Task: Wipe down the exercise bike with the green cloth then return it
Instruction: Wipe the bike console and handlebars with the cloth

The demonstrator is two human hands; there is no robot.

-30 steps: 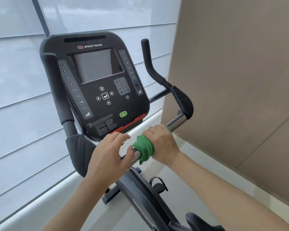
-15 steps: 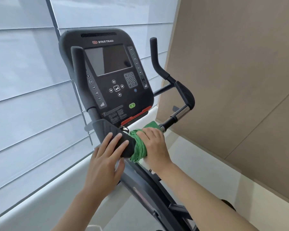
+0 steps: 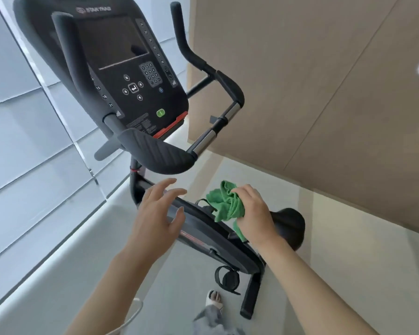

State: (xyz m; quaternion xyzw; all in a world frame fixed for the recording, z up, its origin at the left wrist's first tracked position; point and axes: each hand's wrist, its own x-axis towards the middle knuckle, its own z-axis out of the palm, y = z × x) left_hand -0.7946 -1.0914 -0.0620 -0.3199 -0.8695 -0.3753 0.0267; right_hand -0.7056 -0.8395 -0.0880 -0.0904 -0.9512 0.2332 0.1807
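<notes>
Green crumpled microfibre cloth (image 3: pixel 225 204) sits bunched in the curled fingers of the right hand (image 3: pixel 254 213), which half a second ago pressed it against the bike's handlebar and now hangs free below it. Just beside it, the left hand (image 3: pixel 157 213) is spread wide and holds nothing, having let go of the black ribbed rubber elbow pad (image 3: pixel 155 151) now above it. Under both lies the dark plastic frame shroud (image 3: pixel 213 235). Judged from this, handlebar wiping has ended and the lower bike body likely comes next.

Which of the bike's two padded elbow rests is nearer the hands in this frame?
The left elbow rest, the large ribbed pad just above the open left hand. The right elbow rest sits farther back beside the wall.
</notes>
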